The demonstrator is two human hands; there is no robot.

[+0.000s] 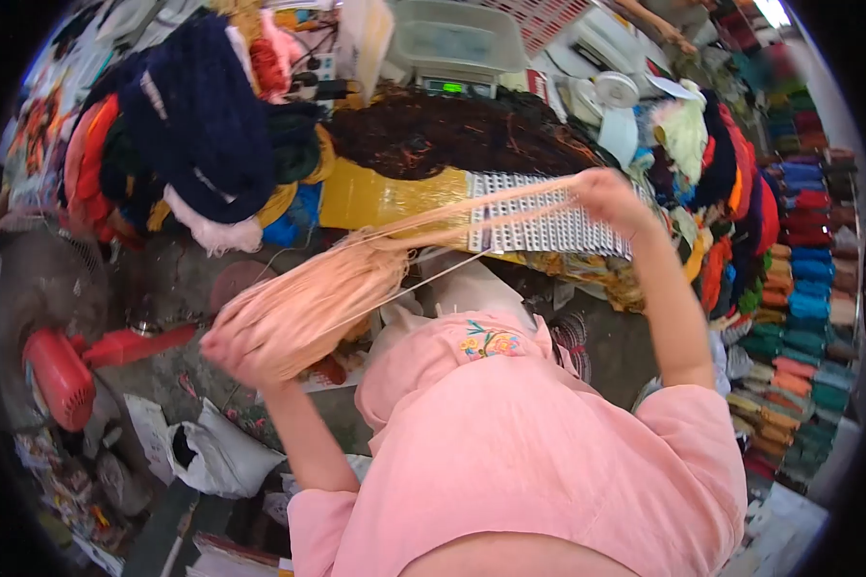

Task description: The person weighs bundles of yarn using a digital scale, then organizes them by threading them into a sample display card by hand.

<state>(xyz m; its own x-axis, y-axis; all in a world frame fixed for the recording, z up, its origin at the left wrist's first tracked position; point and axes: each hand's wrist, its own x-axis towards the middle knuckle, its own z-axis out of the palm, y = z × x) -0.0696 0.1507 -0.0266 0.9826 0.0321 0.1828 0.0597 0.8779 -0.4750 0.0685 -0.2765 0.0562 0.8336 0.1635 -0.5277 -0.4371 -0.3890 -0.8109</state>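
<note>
A skein of peach yarn (308, 303) is stretched between my two hands above my lap. My left hand (236, 351) is closed around the thick, bunched end at the left. At the upper right, my right hand (611, 200) grips the narrow end of the strands, its fingers closed and slightly blurred. One thin strand hangs apart below the rest. Behind the yarn lie a yellow sheet (375, 197) and a grey-and-white patterned panel (548, 231) on the table edge. Dark brown yarn (452, 130) is heaped behind them.
Navy yarn (202, 106) hangs at the upper left. A scale (460, 85) with a clear tub (460, 38) stands at the back. A red fan part (60, 378) and a white sack (226, 452) are at the left. Another person's hand (678, 37) shows at the top right.
</note>
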